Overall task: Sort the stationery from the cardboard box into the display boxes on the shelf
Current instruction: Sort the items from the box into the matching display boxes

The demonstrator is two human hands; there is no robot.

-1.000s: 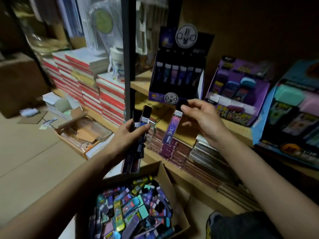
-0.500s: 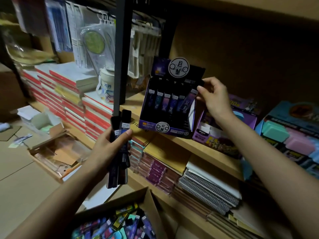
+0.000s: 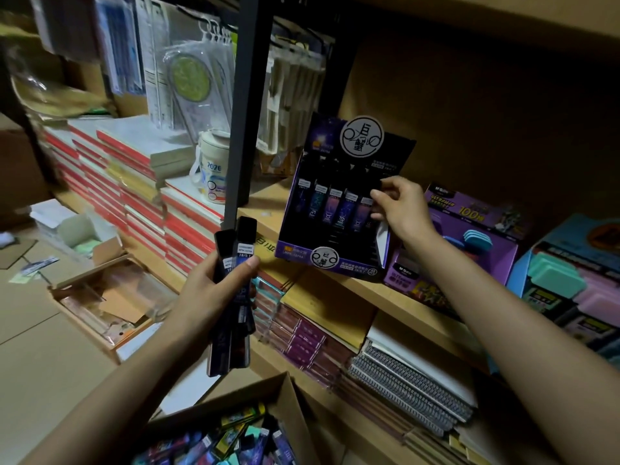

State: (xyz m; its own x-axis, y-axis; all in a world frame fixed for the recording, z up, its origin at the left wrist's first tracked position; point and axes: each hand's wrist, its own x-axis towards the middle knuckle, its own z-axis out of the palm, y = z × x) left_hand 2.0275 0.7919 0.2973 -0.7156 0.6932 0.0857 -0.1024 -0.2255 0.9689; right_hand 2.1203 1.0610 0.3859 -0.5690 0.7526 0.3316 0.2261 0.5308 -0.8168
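Gripping dark lead cases (image 3: 241,239) in our left hand (image 3: 208,293), thumb clamped over. Our right hand (image 3: 401,209) at display box (image 3: 349,260), seemingly pinching rightmost case (image 3: 362,214); dim. Cardboard box (image 3: 288,404) cut off below.

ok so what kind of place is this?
Probably a stationery shop or its stockroom: wooden shelf with a dark purple cardboard display box of pencil-lead tubes, stacks of red-edged notebooks, clear-packaged rulers hanging on hooks.

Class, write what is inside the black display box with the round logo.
Five cases stand upright in a row inside the display box. The right hand covers the row's right end, and the front slots are too dark to tell.
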